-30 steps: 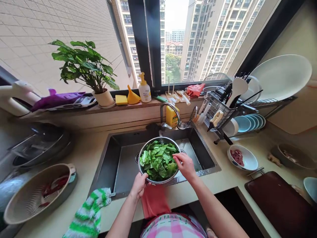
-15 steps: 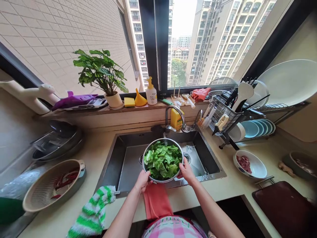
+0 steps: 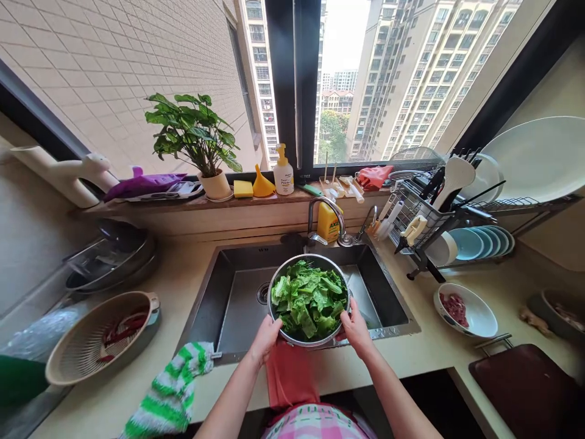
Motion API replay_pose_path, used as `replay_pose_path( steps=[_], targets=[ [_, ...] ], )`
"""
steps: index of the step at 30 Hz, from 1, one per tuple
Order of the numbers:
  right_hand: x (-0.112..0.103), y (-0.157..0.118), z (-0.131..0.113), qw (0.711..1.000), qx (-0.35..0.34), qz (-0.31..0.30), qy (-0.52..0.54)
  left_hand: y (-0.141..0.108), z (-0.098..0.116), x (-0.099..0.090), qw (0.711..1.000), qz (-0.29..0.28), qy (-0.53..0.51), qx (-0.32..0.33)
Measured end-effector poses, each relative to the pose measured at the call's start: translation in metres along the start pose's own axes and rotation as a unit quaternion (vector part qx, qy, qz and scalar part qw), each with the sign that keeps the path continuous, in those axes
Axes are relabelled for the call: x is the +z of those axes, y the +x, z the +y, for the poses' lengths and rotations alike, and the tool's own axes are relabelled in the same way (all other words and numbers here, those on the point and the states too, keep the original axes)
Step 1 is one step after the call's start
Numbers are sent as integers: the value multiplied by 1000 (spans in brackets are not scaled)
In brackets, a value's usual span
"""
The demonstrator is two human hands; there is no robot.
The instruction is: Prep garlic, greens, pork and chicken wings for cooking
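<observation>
A round metal colander (image 3: 320,260) full of torn green leafy vegetables (image 3: 307,299) is above the front part of the sink (image 3: 237,292). My left hand (image 3: 266,339) grips its rim at the near left, thumb on top. At the near right, my right hand (image 3: 356,329) holds the rim the same way. The fingers of both hands are partly hidden beneath the colander. Behind it stands the curved tap (image 3: 329,204). A red cloth (image 3: 290,375) hangs over the counter edge below the colander.
Left of the sink are a beige basket (image 3: 82,341) with red pieces inside and a green-white striped towel (image 3: 169,390). To the right stand a white bowl (image 3: 482,320) of raw meat, a dish rack (image 3: 423,268) and a dark red board (image 3: 525,378). A potted plant (image 3: 214,184) sits on the sill.
The colander has come slightly nearer to me, away from the tap, with both hands still on it. Water falling at its back rim earlier no longer shows there. My view has shifted a little.
</observation>
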State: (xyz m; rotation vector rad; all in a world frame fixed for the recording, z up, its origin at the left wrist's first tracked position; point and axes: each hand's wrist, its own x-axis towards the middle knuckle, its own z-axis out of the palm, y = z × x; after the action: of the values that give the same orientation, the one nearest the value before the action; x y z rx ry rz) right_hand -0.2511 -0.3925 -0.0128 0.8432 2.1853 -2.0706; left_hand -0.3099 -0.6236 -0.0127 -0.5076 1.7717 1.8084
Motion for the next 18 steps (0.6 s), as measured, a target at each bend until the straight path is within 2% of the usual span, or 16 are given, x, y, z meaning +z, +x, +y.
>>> replay_pose_path(
  steps=[6, 12, 18],
  targets=[
    [1, -1, 2, 999, 53, 1, 3, 2, 1, 4, 1000, -7, 3, -18],
    [0, -5, 1, 1000, 18, -4, 8, -5, 0, -1, 1000, -11, 7, -3],
    [-2, -1, 4, 999, 15, 34, -30, 9, -8, 1, 1000, -1, 16, 20]
  ],
)
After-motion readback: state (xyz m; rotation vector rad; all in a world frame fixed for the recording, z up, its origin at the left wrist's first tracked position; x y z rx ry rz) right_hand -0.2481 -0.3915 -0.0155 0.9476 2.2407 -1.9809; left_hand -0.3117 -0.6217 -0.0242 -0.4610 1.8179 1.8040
